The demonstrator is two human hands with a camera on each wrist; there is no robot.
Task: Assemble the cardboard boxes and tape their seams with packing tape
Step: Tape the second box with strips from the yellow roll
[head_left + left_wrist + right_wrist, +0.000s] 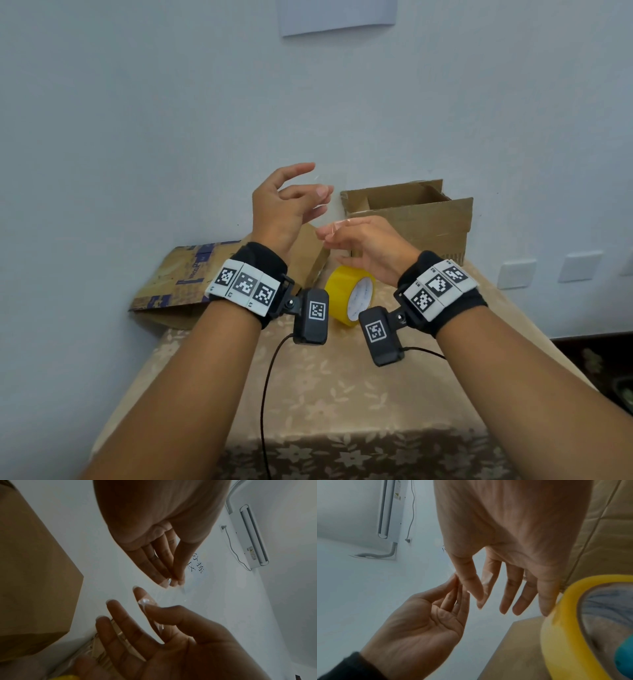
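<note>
A short strip of clear packing tape [330, 202] hangs in the air between my two hands, above the table's far edge. My left hand [318, 186] is raised and pinches the strip's upper end [169, 582] with fingers and thumb together. Just below it, my right hand [323, 234] pinches the lower end between thumb and index finger [145, 602], other fingers spread. A yellow tape roll [346, 291] stands on edge on the table under my right wrist. An open-topped cardboard box [421, 219] stands against the wall at the back right.
A flattened printed carton [171, 284] lies at the table's back left, with a plain brown box [310, 253] beside it behind my left wrist. The table [325, 394] has a floral cloth. A black cable [267, 377] hangs from my left wrist camera.
</note>
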